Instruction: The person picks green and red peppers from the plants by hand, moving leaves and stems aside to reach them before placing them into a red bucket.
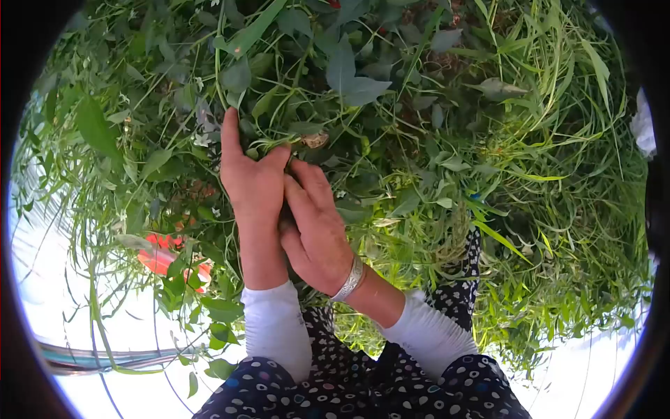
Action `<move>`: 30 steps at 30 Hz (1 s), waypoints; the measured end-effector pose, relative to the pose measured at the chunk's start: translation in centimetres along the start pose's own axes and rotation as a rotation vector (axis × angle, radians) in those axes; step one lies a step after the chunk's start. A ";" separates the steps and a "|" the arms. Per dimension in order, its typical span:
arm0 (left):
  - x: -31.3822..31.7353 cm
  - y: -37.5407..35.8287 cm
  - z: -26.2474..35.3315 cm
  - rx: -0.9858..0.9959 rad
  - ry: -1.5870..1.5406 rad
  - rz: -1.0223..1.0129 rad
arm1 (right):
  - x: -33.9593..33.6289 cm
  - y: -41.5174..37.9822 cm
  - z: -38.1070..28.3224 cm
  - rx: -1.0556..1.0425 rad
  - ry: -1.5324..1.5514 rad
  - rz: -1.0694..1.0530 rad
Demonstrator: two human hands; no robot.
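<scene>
My left hand (252, 185) reaches up into a dense tangle of leafy green vines (293, 91). Its index finger is stretched out against a thin stem (219, 77), and the thumb stands apart from it, beside pale curved stems (269, 142). Leaves and the hand itself hide its other fingers. Close against it on the right is my right hand (317, 227), its fingers curled together near the left thumb. Whatever they pinch is hidden. A brownish dry clump (315, 140) sits just above the right fingertips. The right wrist wears a silver bracelet (349, 281).
Long grass (551, 140) fills the right side. Something bright red (174, 262) shows through leaves at the lower left, above a bluish band (105, 358) on pale ground. A white scrap (643, 124) lies at the far right edge. Dark dotted clothing (363, 391) covers my legs.
</scene>
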State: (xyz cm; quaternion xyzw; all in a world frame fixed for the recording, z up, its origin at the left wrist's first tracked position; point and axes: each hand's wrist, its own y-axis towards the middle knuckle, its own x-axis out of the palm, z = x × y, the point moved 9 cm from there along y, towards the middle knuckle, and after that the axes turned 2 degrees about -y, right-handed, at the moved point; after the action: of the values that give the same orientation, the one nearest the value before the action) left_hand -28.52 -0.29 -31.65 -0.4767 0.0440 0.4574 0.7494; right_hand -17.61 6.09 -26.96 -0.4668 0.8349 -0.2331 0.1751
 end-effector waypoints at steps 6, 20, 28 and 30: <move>-1.6 0.7 0.7 0.054 -0.275 0.057 | -8.2 -0.5 -2.1 -0.004 -0.084 0.038; -1.2 0.3 0.5 -0.123 -0.682 -0.019 | -3.7 11.0 8.5 -0.118 -0.925 -0.117; -2.0 0.4 0.3 -0.169 -0.638 0.022 | -9.1 8.0 10.5 0.536 0.145 -0.175; -1.9 0.4 0.3 -0.194 -0.716 0.018 | -8.7 6.8 11.4 0.399 -0.206 -0.260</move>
State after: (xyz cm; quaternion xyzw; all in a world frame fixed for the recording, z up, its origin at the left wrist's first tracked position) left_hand -30.01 -1.24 -30.80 -0.3549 -0.2605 0.6038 0.6646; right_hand -12.17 14.11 -39.59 -0.5476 0.6832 -0.3649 0.3166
